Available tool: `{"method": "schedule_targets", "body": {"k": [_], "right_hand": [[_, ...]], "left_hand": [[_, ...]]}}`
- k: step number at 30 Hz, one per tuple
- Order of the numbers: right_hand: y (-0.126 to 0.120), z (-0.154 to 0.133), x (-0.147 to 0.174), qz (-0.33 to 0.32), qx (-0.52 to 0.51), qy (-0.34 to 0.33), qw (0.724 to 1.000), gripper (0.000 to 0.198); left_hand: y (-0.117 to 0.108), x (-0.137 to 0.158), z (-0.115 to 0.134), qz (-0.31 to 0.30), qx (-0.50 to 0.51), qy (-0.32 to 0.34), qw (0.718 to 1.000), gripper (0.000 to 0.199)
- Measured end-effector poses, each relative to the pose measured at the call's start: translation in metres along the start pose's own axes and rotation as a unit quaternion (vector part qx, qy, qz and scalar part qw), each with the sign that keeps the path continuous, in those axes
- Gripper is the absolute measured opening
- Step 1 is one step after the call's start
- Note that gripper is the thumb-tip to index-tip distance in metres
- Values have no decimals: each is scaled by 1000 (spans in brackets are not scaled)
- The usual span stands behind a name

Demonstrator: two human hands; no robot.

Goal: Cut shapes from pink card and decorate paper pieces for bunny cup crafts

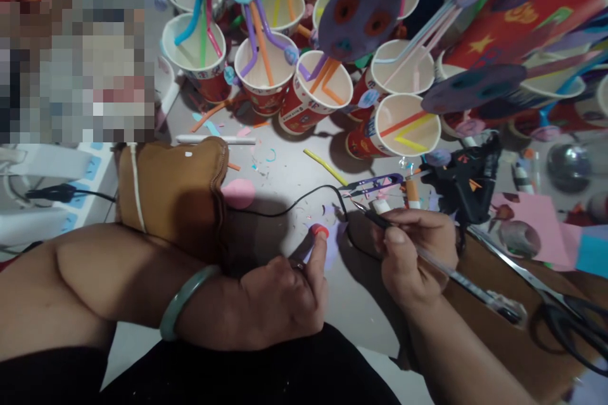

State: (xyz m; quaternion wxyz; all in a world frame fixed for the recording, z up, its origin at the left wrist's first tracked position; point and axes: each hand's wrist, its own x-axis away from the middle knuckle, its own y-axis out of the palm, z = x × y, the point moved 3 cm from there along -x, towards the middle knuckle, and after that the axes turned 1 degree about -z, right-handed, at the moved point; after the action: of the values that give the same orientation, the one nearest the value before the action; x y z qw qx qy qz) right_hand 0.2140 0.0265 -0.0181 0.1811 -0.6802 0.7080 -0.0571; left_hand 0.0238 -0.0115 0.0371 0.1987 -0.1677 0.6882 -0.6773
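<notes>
With its index fingertip, my left hand [289, 291] pins a small red round piece [319, 229] on the table, beside or on purple paper [338, 243]; the other fingers are curled. A light green bangle [185, 300] circles that wrist. A pen [441, 266] is gripped in my right hand [415, 253], its bare tip pointing up and left, apart from the red piece. Just beyond the pen tip lie purple thread snips [380, 185] and a thin black cable [285, 210]. The underside of the left fingertip is hidden.
Red paper cups [316, 92] holding bent straws and paper faces crowd the back. A black glue gun [468, 183] and black-handled scissors [560, 304] lie right. Left are a brown pouch [171, 183] and a power strip [78, 202]. A yellow straw piece [325, 168] lies among scraps.
</notes>
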Motion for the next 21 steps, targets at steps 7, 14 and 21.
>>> {"method": "schedule_targets", "body": {"k": [7, 14, 21], "right_hand": [[-7, -18, -19, -43, 162, -23, 986, 14], [-12, -14, -25, -183, 390, -160, 888, 25], [-15, -15, -31, -55, 370, -155, 914, 18]], "left_hand": [[11, 3, 4, -9, 17, 6, 1000, 25], [15, 0, 6, -68, 23, -11, 997, 35], [11, -1, 3, -70, 34, -8, 997, 38]]}}
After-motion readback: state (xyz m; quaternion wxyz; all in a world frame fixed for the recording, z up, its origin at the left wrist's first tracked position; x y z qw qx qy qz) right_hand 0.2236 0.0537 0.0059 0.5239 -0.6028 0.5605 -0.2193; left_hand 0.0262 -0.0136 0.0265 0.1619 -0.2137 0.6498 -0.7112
